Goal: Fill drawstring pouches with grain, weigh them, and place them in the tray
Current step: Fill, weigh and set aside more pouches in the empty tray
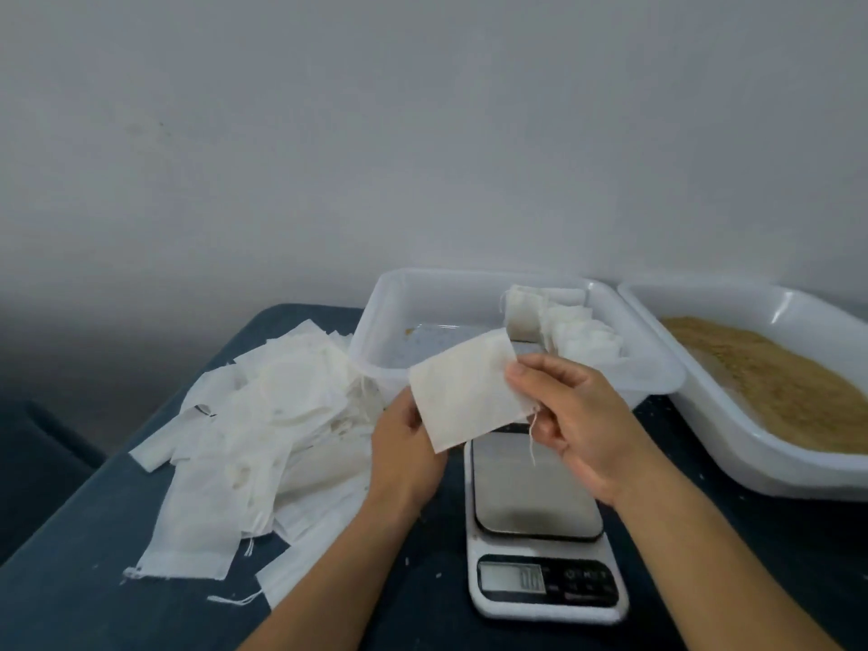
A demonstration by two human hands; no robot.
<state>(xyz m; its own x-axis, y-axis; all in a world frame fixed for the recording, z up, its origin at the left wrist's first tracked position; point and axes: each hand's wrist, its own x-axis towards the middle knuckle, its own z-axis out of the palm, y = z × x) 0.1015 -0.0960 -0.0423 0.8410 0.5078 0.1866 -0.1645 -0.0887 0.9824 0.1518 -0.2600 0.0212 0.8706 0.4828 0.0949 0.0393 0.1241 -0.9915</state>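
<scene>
Dark table (84, 533) against grey wall, flat pouch (462, 392) pinched by left hand (404, 455) and right hand (570, 415) — above scale (540, 523).

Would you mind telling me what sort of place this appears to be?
Probably a small hand-packing station, perhaps at home or in a workshop: a digital scale sits on a dark table, beside a heap of empty pouches and a white tub of grain, against a bare wall.
</scene>
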